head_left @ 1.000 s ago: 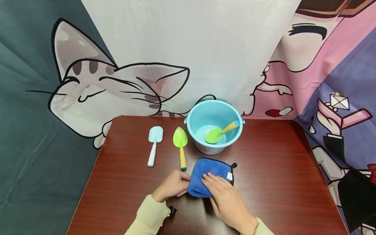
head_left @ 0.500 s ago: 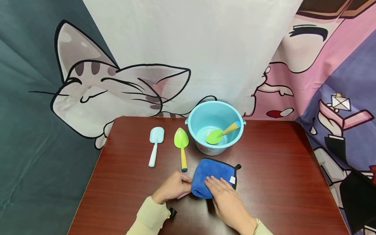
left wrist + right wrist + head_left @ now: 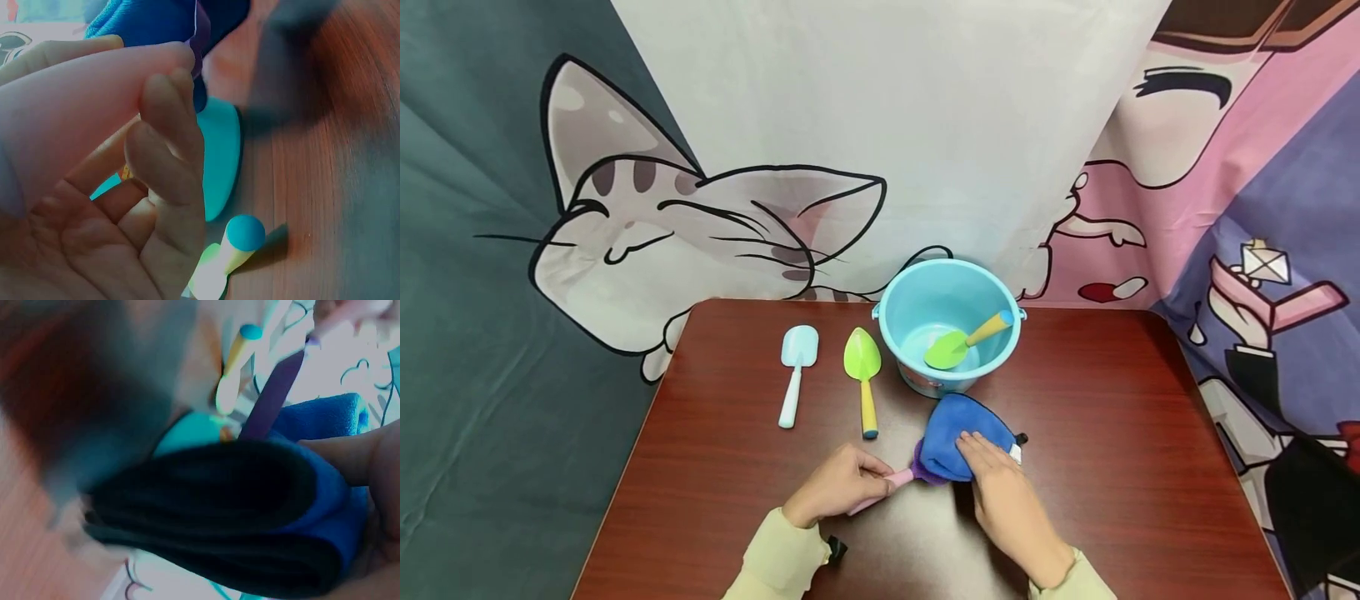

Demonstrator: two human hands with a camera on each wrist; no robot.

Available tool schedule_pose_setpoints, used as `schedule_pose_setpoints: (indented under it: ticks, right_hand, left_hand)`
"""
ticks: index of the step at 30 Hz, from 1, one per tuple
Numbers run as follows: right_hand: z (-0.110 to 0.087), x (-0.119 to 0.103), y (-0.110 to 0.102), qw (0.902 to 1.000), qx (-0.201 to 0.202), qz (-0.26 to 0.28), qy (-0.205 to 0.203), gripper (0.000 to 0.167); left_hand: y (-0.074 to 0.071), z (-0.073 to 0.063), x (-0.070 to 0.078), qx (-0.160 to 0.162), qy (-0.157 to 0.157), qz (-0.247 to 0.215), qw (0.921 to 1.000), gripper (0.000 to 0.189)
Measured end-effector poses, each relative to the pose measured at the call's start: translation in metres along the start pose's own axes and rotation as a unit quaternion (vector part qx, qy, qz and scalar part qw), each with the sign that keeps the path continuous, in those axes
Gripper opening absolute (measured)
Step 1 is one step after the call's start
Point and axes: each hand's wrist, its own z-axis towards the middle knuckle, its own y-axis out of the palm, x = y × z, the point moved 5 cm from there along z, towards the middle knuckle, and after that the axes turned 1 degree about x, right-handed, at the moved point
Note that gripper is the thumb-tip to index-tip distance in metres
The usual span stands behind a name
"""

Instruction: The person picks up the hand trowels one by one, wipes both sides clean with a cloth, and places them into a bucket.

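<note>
My left hand [image 3: 838, 483] pinches the pink handle of a toy shovel [image 3: 81, 100]. Its purple blade [image 3: 275, 394] is partly covered by a folded blue cloth [image 3: 958, 429] with black edging, a loop and a white tag. My right hand [image 3: 1018, 512] grips the cloth, fingers lying over its top, against the blade. Cloth and shovel are above the table, in front of the light blue bucket [image 3: 936, 385]. A green shovel with a yellow handle [image 3: 955, 348] leans inside the bucket.
On the table [image 3: 1120, 433], left of the bucket, lie a green shovel with a yellow handle [image 3: 862, 358] and a pale blue shovel [image 3: 798, 350]. A printed curtain [image 3: 850, 100] hangs behind the table's back edge.
The cloth and my right hand have moved right along the shovel, uncovering part of the purple blade and more of the pink handle. My left hand has stayed nearly in place.
</note>
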Motion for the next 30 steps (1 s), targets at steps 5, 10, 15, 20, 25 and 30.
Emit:
schedule_pose_setpoints:
  ticks: [5, 10, 15, 20, 25, 30]
  right_hand:
    - [0.002, 0.018, -0.017, 0.9987, 0.039, 0.021, 0.026, 0.048]
    - [0.004, 0.033, -0.032, 0.9964, 0.06, 0.024, 0.055, 0.051]
    - [0.001, 0.042, -0.043, 0.9944, 0.073, 0.025, 0.073, 0.052]
    - [-0.003, 0.047, -0.051, 0.9932, 0.081, 0.026, 0.08, 0.055]
    - [-0.005, 0.047, -0.053, 0.9923, 0.088, 0.029, 0.082, 0.058]
    - [-0.004, 0.042, -0.053, 0.9922, 0.094, 0.034, 0.074, 0.059]
  left_hand:
    - [-0.002, -0.003, -0.002, -0.006, -0.004, -0.006, 1.0, 0.013]
    - [-0.004, -0.005, -0.003, -0.025, -0.004, -0.042, 0.9988, 0.012]
    - [-0.008, -0.008, -0.005, -0.051, 0.0, -0.079, 0.9956, 0.029]
    - [-0.013, -0.009, -0.006, -0.055, 0.004, -0.094, 0.994, 0.044]
    - [-0.016, -0.01, -0.009, -0.032, -0.001, -0.114, 0.9929, 0.04]
    - [-0.014, -0.009, -0.01, -0.036, -0.002, -0.14, 0.9895, 0.036]
